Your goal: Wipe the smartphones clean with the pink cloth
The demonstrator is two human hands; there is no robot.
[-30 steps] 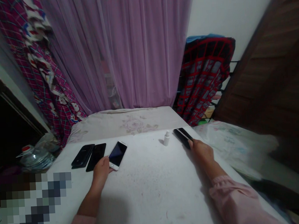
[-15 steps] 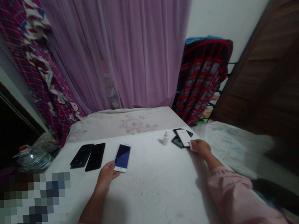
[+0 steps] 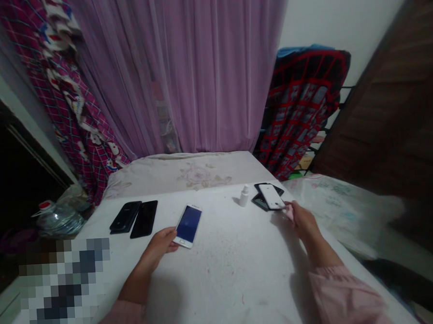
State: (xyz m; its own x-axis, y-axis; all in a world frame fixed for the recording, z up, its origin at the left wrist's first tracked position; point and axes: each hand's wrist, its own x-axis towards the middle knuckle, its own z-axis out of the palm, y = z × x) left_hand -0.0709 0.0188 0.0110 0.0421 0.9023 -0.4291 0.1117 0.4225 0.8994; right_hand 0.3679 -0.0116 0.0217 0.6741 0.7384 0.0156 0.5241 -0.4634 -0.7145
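My left hand (image 3: 162, 246) grips the lower left edge of a white phone (image 3: 189, 225) whose dark blue screen faces up. On the right, my right hand (image 3: 300, 217) is closed on a small pale pink cloth (image 3: 289, 213), beside the lower end of a white phone lying back up (image 3: 271, 196). That phone rests on dark phones (image 3: 260, 201). A small white bottle (image 3: 244, 196) stands to the left of this pile. At the left lie a black phone (image 3: 144, 219) and a dark stack of phones (image 3: 125, 217).
The white table (image 3: 222, 273) has a floral cloth (image 3: 199, 175) along its back. Purple curtains (image 3: 211, 70) hang behind. A large clear bottle (image 3: 58, 219) with a red cap is at the left, and plastic sheeting (image 3: 335, 204) lies at the right.
My left hand has moved the white phone slightly right and tilted it more. My right hand has drawn back a little from the pile with the cloth. The camera view has shifted.
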